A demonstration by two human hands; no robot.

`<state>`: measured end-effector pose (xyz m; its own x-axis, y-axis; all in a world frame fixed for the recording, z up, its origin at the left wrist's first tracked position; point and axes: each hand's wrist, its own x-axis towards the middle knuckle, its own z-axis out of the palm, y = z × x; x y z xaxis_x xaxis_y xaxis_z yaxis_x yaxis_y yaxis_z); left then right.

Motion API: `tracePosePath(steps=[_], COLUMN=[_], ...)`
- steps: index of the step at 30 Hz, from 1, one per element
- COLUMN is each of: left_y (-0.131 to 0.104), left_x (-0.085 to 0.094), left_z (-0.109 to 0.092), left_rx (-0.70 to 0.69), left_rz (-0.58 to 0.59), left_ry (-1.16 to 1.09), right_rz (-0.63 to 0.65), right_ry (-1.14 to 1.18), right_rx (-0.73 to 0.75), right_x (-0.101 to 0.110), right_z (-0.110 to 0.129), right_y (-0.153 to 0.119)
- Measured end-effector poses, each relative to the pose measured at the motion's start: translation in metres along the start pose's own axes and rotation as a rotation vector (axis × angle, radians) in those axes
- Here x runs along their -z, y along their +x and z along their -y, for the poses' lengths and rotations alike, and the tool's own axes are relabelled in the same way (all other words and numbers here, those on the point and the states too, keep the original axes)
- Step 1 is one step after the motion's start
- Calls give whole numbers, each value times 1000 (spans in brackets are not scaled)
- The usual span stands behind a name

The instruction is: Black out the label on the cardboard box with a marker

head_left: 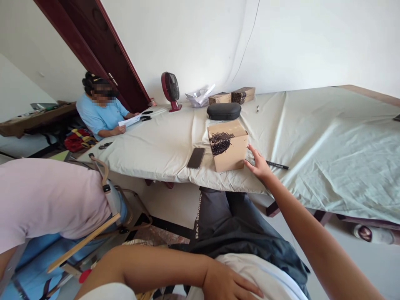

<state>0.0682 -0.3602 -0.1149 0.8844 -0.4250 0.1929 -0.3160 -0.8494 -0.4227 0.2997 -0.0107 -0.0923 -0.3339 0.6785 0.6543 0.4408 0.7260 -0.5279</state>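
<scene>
My right hand (260, 165) is at the right side of a cardboard box (230, 154), thumb and fingers spread, the fingertips at or very near its edge. Black scribble covers part of the box's left front and top. My left hand (229, 281) lies flat against my light shirt at the bottom of the view, fingers stretched out, with nothing visible in it. A black marker pen (277, 165) rests on the cloth just right of my right hand. To the left of the box lies a dark smartphone (196, 158).
Behind the box sit a black hard case (224, 111), two smaller cardboard boxes (243, 95) and a plastic bag (199, 98). A red fan (171, 89) stands farther left on the cloth-covered table (315, 137). One person (96, 110) holds paper; another person (56, 200) is close on my left.
</scene>
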Motion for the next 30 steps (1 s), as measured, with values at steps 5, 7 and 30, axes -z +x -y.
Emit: tracePosePath(steps=[5, 7, 30], left_y=[1, 2, 11], left_x=[5, 12, 43], left_z=[0, 2, 20], left_rx=[-7, -5, -71], left_rz=[18, 37, 85], left_ry=[97, 110, -10], right_rz=[10, 11, -48], right_ry=[-18, -26, 40], right_rx=[-20, -27, -57], right_x=[-2, -2, 1], right_z=[-1, -2, 11], right_y=[1, 2, 3])
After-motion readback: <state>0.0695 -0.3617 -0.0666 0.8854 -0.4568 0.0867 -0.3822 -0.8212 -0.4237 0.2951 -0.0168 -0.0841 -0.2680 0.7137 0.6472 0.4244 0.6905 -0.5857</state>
